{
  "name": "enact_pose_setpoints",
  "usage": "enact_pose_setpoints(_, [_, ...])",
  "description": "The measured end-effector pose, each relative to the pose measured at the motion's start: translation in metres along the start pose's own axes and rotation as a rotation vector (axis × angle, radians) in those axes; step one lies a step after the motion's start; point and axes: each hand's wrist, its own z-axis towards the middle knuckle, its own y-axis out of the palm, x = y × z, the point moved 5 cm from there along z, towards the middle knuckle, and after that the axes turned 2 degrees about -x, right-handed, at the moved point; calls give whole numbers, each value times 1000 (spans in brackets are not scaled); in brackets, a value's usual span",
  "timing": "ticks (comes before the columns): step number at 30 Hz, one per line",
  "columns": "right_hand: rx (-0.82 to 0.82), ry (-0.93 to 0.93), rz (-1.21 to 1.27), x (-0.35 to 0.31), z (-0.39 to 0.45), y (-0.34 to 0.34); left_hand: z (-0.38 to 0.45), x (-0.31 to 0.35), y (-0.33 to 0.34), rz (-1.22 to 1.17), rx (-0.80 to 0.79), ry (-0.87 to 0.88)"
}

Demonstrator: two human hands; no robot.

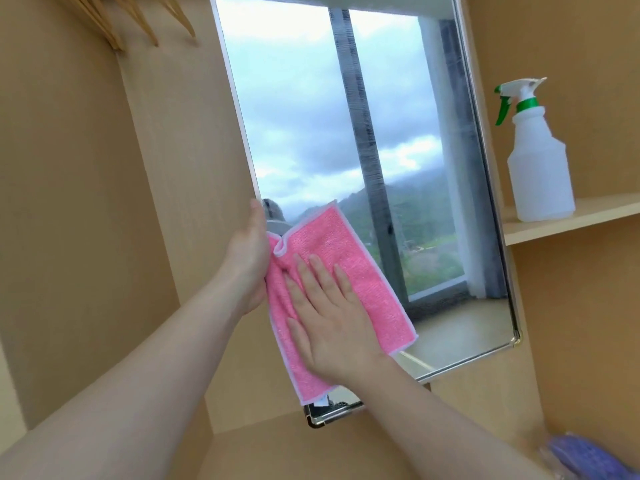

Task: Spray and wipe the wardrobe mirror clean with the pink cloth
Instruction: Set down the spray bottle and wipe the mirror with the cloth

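Two bare forearms reach up from the near edge. The right hand (329,313) lies flat, fingers straight, pressing the pink cloth (349,271) against the lower left of the mirror (311,116). Just left of that grip, the left hand (247,258) grips the mirror's edge — thumb up along the frame, fingers hidden behind. Well right of both, a spray bottle (538,161) stands upright on a shelf (571,220) — apart from either hand.
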Motion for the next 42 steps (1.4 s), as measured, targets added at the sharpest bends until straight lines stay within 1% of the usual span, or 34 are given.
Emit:
enact_pose_setpoints(5, [40, -69, -38, 30, -19, -2, 1, -1, 1, 28, 67, 69])
enact_pose_setpoints(9, [-4, -12, -76, 71, -32, -7, 0, 2, 5, 26, 93, 104])
enact_pose_setpoints(14, [-66, 229, -80, 143, -54, -18, -4, 3, 8, -31, 105, 130])
enact_pose_setpoints(18, [-53, 485, -30, 204, -79, -26, -6, 3, 7, -8, 130, 126])
enact_pose_setpoints(20, [-47, 575, -4, 223, -91, -26, -8, 5, 7, 33, 151, 125])
enact_pose_setpoints(23, [-6, 670, 16, 231, -108, -24, -15, 7, 11, 15, 155, 94])
enact_pose_setpoints(26, [46, 796, 93, 213, -123, -16, -18, 9, 11, 52, 143, 98])
enact_pose_setpoints(28, [64, 835, 137, 190, -128, -10, -18, 9, 10, 91, 129, 77])
enact_pose_setpoints(32, [47, 786, 143, 136, -122, 4, -17, 6, 10, 102, 105, 30])
enact_pose_setpoints(35, [3, 656, 117, 73, -108, 13, -17, 5, 11, 121, 120, 30])
enact_pose_setpoints(39, [-5, 318, 78, -27, -85, 32, -16, 8, 11, 98, 103, 101])
enact_pose_setpoints(40, [-13, 271, 69, -42, -84, 37, -15, 8, 11, 91, 98, 108])
enact_pose_setpoints(42, [-33, 221, 44, -50, -88, 43, -13, 7, 10, 88, 113, 92])
